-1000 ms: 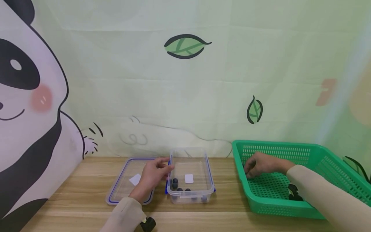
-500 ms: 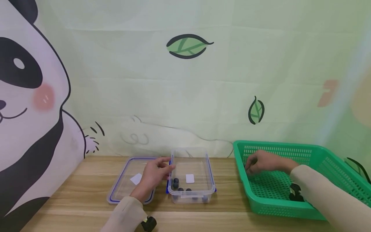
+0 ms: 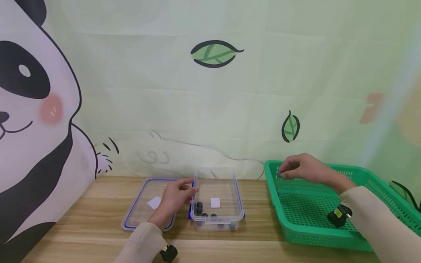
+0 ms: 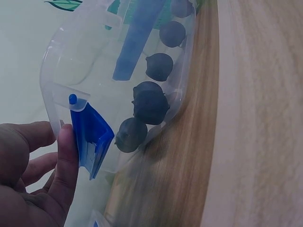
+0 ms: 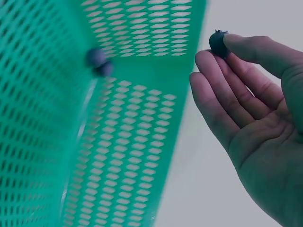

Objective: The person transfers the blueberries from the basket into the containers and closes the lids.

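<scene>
A blueberry [image 5: 218, 44] is pinched between the thumb and fingertips of my right hand [image 3: 306, 168], raised near the left rim of the green basket [image 3: 315, 239]. Two more blueberries [image 5: 98, 61] lie in a basket corner in the right wrist view. With its thumb and fingers my left hand [image 3: 174, 199] holds the left rim of a clear plastic box [image 3: 227, 220], beside the blue side latch [image 4: 92, 137]. Several blueberries [image 4: 150, 106] rest on the box floor, mostly along its near and left sides. Part of the left fingers is hidden behind the box.
A clear lid [image 3: 131, 215] with a blue seal lies flat on the wooden table [image 3: 98, 204], left of the box and partly behind my left forearm. Bare tabletop [image 3: 258, 212] separates box and basket. Behind stands a printed wall sheet [image 3: 164, 109] with a panda and leaves.
My right hand has risen from inside the basket to about its rim, and a blueberry now shows in its fingertips. The left hand stays on the box.
</scene>
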The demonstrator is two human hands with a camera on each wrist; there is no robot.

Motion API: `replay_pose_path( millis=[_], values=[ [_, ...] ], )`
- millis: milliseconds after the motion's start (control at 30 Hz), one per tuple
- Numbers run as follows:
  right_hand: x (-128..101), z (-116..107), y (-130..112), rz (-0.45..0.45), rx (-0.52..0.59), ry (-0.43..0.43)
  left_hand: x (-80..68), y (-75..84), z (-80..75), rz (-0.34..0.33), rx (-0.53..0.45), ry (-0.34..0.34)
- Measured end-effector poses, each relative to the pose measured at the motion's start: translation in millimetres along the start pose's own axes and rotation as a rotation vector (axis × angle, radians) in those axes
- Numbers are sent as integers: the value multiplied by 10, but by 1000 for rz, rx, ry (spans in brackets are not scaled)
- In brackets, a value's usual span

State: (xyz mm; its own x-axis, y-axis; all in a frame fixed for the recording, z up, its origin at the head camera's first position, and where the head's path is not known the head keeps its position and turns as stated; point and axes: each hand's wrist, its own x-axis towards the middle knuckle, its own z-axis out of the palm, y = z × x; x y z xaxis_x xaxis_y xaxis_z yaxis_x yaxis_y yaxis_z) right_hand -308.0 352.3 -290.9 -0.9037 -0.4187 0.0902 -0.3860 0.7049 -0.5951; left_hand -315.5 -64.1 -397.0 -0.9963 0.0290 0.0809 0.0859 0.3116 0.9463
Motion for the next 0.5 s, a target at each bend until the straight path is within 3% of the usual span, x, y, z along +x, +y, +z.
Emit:
replay_pose_path(
  millis=[267, 500],
  values=[
    [-54, 10, -346, -25, 18, 147, 1, -17, 0, -3, 1, -2],
    [-75, 114, -737, -59, 118, 233, 2, -11, -3, 11, 7, -1]
  ],
)
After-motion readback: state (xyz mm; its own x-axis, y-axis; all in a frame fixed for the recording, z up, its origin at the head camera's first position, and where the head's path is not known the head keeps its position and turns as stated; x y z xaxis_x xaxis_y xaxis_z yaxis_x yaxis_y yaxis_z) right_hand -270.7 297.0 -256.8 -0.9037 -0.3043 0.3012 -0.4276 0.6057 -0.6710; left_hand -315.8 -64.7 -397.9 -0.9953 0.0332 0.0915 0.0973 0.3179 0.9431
